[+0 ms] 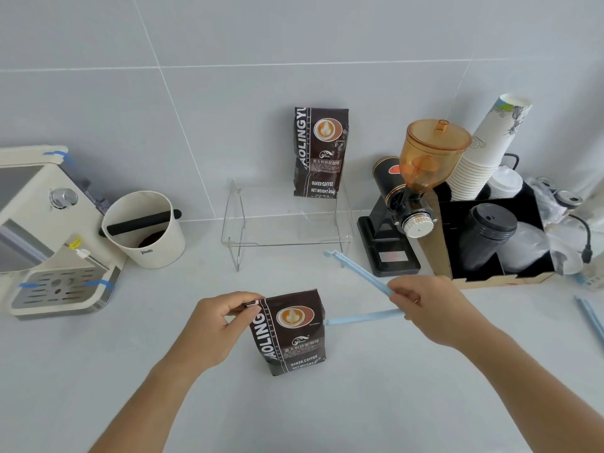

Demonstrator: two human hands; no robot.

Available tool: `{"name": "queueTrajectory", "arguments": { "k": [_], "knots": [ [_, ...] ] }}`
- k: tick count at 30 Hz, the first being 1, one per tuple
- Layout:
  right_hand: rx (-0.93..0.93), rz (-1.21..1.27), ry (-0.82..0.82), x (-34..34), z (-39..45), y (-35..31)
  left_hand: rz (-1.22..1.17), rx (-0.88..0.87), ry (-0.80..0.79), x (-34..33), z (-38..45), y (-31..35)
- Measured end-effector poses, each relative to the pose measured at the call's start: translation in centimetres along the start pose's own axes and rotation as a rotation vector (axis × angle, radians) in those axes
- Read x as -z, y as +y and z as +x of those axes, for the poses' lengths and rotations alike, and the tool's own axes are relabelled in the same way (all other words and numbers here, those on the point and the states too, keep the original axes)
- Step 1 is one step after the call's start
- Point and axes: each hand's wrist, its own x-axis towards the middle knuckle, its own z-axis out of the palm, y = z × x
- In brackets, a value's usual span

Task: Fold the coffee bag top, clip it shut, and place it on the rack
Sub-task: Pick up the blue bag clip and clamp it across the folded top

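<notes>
White counter: coffee bag (291, 331) between hands, left (212, 325) pinching top, right (428, 305) gripping clip (359, 273).

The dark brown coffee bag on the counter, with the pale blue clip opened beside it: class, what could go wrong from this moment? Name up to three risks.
1. The left hand pinches only one top corner of the dark brown coffee bag; the fold may spring open.
2. The pale blue plastic clip, held open in the right hand, meets the bag below its top edge and may close too low.
3. Pushing sideways could topple the upright bag.
</notes>
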Motion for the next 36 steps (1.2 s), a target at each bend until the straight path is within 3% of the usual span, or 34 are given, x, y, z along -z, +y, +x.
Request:
{"name": "queueTrajectory", "arguments": {
  "k": [7,14,25,36],
  "knots": [
    [0.104,0.042,-0.050,0.3,1.1,-5.6,-0.193,0.139,0.069,-0.6,-0.7,-0.4],
    [0.220,0.024,-0.145,-0.5,2.7,-9.3,-0.343,0.151,0.112,-0.5,-1.1,-0.6],
    [0.137,0.113,-0.207,-2.0,3.5,-9.8,-0.515,0.307,0.254,-0.4,-1.2,0.0],
    [0.040,0.247,-0.294,-2.1,3.9,-9.0,-0.597,0.320,0.232,-0.5,-0.8,-0.4]
  ]
}}
